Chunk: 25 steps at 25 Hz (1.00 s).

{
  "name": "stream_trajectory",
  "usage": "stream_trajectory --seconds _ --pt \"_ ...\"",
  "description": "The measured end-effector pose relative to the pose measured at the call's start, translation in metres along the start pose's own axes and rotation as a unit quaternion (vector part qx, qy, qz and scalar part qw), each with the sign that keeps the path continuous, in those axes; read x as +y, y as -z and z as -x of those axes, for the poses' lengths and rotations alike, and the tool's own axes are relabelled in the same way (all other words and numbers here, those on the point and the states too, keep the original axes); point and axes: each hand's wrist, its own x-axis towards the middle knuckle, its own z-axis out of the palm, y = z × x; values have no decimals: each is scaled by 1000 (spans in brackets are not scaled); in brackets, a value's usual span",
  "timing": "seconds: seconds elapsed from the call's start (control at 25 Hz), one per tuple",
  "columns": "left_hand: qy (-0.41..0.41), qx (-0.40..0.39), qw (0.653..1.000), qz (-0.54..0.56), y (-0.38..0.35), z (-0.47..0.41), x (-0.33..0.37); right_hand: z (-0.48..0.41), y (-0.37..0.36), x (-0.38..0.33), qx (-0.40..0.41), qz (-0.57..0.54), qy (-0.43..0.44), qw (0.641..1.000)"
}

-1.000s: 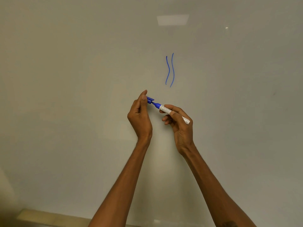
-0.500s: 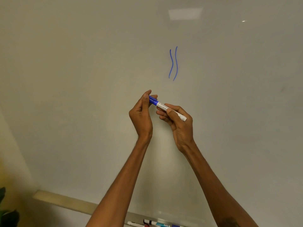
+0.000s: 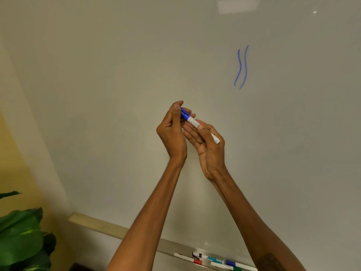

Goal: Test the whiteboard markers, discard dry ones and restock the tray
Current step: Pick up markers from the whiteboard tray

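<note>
A blue whiteboard marker [image 3: 193,122] with a white barrel is held in front of the whiteboard [image 3: 117,75]. My right hand [image 3: 209,147] grips the barrel. My left hand [image 3: 172,132] closes around the blue cap [image 3: 184,113], which sits on the marker's tip. Two wavy blue lines [image 3: 241,67] are drawn on the board up to the right. Along the board's bottom runs the marker tray [image 3: 109,228], with several markers [image 3: 207,260] lying in it between my forearms, with red, teal, blue and green caps.
A leafy green plant [image 3: 21,235] stands at the lower left beside a yellow wall [image 3: 13,163]. A ceiling light reflects on the board at the top right.
The cap in my left hand went from just off the blue tip to seated on the marker. The view has swung left and down, bringing the tray, its markers and the plant into sight.
</note>
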Motion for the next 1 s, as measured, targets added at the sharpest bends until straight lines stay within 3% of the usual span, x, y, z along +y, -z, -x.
stream_trajectory --seconds 0.2,0.4,0.64,0.84,1.0 --pt "9 -23 998 -54 68 -19 -9 3 -22 46 6 4 -66 998" --pt "42 20 995 -86 131 -26 -23 17 -40 99 -2 14 -147 989" --pt "56 42 994 -90 172 -30 -27 32 -57 129 -25 4 -177 984" --pt "66 46 993 -90 188 -28 -27 37 -51 137 -31 211 -153 965" --pt "115 101 982 -108 219 -18 -45 56 -28 160 -16 326 -146 934"
